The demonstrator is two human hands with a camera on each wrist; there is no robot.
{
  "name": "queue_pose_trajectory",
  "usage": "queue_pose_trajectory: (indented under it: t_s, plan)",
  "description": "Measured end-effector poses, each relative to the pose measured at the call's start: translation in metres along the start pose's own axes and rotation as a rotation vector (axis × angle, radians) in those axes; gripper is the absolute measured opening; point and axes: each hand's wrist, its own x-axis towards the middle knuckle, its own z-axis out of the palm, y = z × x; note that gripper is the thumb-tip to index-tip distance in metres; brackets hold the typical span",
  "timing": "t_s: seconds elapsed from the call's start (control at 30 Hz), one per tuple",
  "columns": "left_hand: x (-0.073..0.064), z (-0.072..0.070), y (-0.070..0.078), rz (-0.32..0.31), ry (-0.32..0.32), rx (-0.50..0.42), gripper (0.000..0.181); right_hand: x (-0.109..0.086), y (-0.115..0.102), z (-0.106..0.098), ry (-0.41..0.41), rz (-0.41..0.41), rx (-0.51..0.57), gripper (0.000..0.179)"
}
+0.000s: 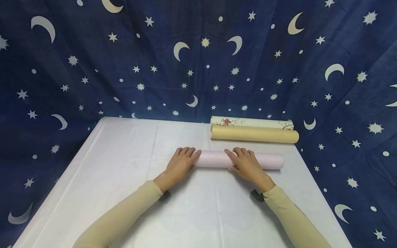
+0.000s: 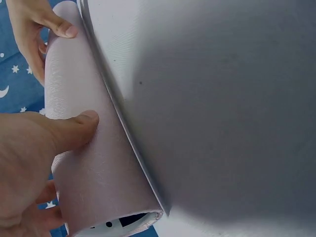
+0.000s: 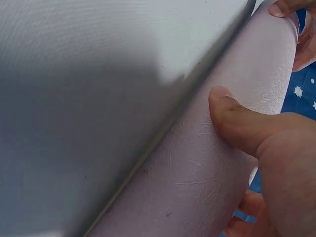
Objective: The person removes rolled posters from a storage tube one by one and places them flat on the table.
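Observation:
A pale pink roll of textured wallpaper (image 1: 214,159) lies crosswise on the white-covered table. My left hand (image 1: 181,163) grips its left end, thumb on the near side and fingers round the far side. Right of the roll's middle, my right hand (image 1: 246,165) holds it the same way. In the left wrist view the left thumb (image 2: 81,129) presses the pink surface close to the hollow end. The right wrist view has the right thumb (image 3: 229,111) on the roll, beside a straight paper edge running along it. The fingers behind the roll are partly hidden.
Behind the pink roll, a yellow-gold roll (image 1: 254,133) lies near the table's back right edge. Against it sits a white roll (image 1: 251,122) with a red blossom and branch print. A dark blue curtain (image 1: 198,62) with moons and stars hangs around the white table (image 1: 124,148).

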Motion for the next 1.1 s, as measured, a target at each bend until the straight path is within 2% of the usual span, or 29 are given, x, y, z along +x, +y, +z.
queue_pose_trajectory:
  t_s: [0.2, 0.3, 0.43, 0.53, 0.6, 0.73, 0.8, 0.97, 1.1]
  plan:
    - [0.0, 0.0, -0.001, -0.005, -0.033, 0.018, 0.058, 0.003, -0.001, 0.0, -0.019, 0.005, 0.006, 0.072]
    - [0.0, -0.002, -0.002, -0.002, -0.041, -0.003, 0.057, 0.004, -0.001, -0.003, -0.027, 0.01, 0.008, 0.074]
    - [0.001, -0.006, -0.006, -0.001, -0.017, -0.073, 0.05, 0.007, -0.001, -0.009, -0.053, 0.022, 0.046, 0.076]
    - [-0.002, -0.011, -0.012, -0.046, 0.033, -0.165, 0.044, 0.013, -0.007, -0.014, -0.08, 0.022, 0.09, 0.078]
    - [-0.006, -0.014, -0.017, -0.113, 0.076, -0.248, 0.042, 0.02, -0.013, -0.016, -0.088, 0.001, 0.105, 0.078]
    - [-0.016, -0.021, -0.03, -0.303, 0.171, -0.463, 0.038, 0.037, -0.034, -0.02, -0.07, -0.067, 0.126, 0.076]
    - [-0.02, -0.022, -0.034, -0.399, 0.18, -0.593, 0.037, 0.046, -0.046, -0.021, -0.062, -0.091, 0.139, 0.073]
    - [-0.026, -0.022, -0.04, -0.604, 0.107, -0.923, 0.043, 0.062, -0.073, -0.012, -0.091, -0.091, 0.159, 0.069]
    - [-0.027, -0.021, -0.038, -0.732, 0.053, -1.086, 0.047, 0.069, -0.087, -0.002, -0.136, -0.059, 0.179, 0.07]
